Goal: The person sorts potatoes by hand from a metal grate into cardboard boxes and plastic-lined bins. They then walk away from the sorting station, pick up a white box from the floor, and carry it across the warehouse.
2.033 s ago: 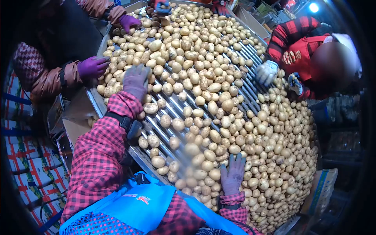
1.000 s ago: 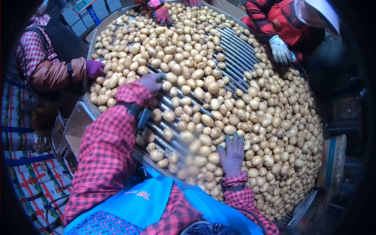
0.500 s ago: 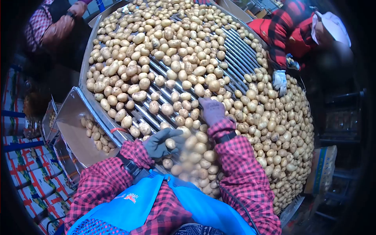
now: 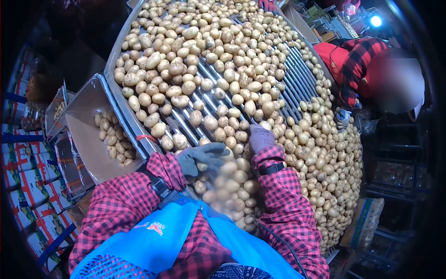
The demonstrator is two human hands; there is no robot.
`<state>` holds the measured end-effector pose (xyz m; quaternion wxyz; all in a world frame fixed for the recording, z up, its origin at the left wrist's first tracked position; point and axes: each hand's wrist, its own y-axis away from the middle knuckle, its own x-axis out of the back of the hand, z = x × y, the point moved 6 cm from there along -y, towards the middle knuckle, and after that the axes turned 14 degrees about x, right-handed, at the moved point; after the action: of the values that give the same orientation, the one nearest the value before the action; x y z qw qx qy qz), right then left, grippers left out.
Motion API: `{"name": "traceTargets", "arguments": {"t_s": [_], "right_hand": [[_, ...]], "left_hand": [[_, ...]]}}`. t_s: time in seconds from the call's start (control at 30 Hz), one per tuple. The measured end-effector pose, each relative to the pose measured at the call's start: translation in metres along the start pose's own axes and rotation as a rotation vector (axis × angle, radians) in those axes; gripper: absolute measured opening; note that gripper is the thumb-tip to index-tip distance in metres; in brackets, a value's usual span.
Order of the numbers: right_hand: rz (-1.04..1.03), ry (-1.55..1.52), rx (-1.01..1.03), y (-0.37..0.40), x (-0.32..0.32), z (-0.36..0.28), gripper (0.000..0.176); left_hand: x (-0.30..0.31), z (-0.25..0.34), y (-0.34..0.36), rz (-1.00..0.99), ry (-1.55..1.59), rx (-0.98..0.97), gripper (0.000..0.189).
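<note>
Many pale potatoes (image 4: pixel 320 153) cover a metal roller table (image 4: pixel 292 69), whose bars show between them. My left hand (image 4: pixel 200 158), in a grey-green glove, is over the near left part with its fingers spread; a potato shows under its palm, and whether it is gripped is unclear. My right hand (image 4: pixel 261 138), in a purple-grey glove, rests among the potatoes at the middle, its fingers pointing away. Its fingertips are partly hidden, and what they touch cannot be made out. A blurred heap of potatoes lies between my forearms.
An open carton (image 4: pixel 88 135) with potatoes stands left of the table's metal rim (image 4: pixel 114 93). White-and-red boxes (image 4: pixel 35 195) are stacked farther left. At the right, a co-worker in red plaid (image 4: pixel 357 69) leans over the table; another person's red-gloved hand (image 4: pixel 267 5) is at the far edge.
The view has shifted and turned. My left hand's fingers are spread wider. The co-worker at the right leans lower, and the person at the far left has gone from sight.
</note>
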<state>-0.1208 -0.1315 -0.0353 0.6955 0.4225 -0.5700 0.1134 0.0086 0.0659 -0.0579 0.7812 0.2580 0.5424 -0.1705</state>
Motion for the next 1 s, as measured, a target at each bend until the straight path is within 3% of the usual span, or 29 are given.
{"name": "traceTargets", "arguments": {"t_s": [0.07,0.1,0.23,0.3,0.4,0.53,0.57,0.63,0.67,0.7,0.77,0.8,0.83,0.9,0.93,0.97,1.0], "right_hand": [[0.102,-0.100,0.055,0.001,-0.005,0.007,0.025],[0.010,-0.105,0.009,0.000,0.006,0.004,0.026],[0.028,-0.103,-0.012,0.001,0.017,-0.003,0.029],[0.017,-0.084,-0.014,0.000,0.014,-0.003,0.030],[-0.007,-0.096,0.018,0.002,0.011,0.003,0.033],[0.432,-0.333,0.114,0.051,0.045,-0.003,0.037],[0.519,-0.419,0.132,0.067,0.063,-0.014,0.038],[0.556,-0.601,0.238,0.091,0.083,-0.061,0.041],[0.521,-0.623,0.313,0.099,0.087,-0.084,0.042],[0.491,-0.643,0.391,0.102,0.088,-0.101,0.044],[0.508,-0.693,0.454,0.097,0.083,-0.109,0.044],[0.616,-0.755,0.404,0.095,0.086,-0.103,0.046],[0.723,-0.817,0.351,0.092,0.089,-0.096,0.048],[0.670,-0.799,0.342,0.077,0.084,-0.089,0.056],[0.631,-0.506,0.444,0.067,0.080,-0.098,0.061],[0.588,-0.211,0.535,0.055,0.070,-0.107,0.066],[0.430,-0.180,0.630,0.032,0.040,-0.115,0.071]], "left_hand": [[0.001,-0.005,0.003,0.086,0.207,0.090,0.062],[-0.002,-0.004,0.003,0.130,0.236,0.117,0.060],[-0.014,0.003,0.007,0.143,0.288,0.135,0.054],[-0.024,0.008,0.012,0.026,0.123,0.069,0.052],[-0.019,0.002,0.004,-0.055,0.236,0.136,0.050],[-0.013,-0.001,-0.003,-0.063,0.260,0.132,0.056],[-0.012,-0.004,-0.005,-0.246,0.345,0.129,0.058],[-0.014,0.004,0.000,0.044,-0.059,-0.042,0.060],[0.005,-0.008,-0.008,-0.024,0.259,0.073,0.062],[0.001,-0.005,-0.010,-0.122,0.336,0.029,0.061],[-0.024,0.012,0.006,0.017,-0.380,-0.202,0.066],[-0.033,0.014,0.012,-0.095,-0.198,-0.201,0.070],[-0.045,0.026,0.022,0.051,-0.416,-0.103,0.070],[-0.029,0.021,0.030,0.129,-0.381,-0.010,0.063],[-0.033,0.035,0.046,0.120,-0.830,-0.257,0.053],[-0.038,0.043,0.060,0.125,-0.834,-0.261,0.053],[-0.044,0.051,0.076,0.202,-0.624,-0.172,0.050]]}}
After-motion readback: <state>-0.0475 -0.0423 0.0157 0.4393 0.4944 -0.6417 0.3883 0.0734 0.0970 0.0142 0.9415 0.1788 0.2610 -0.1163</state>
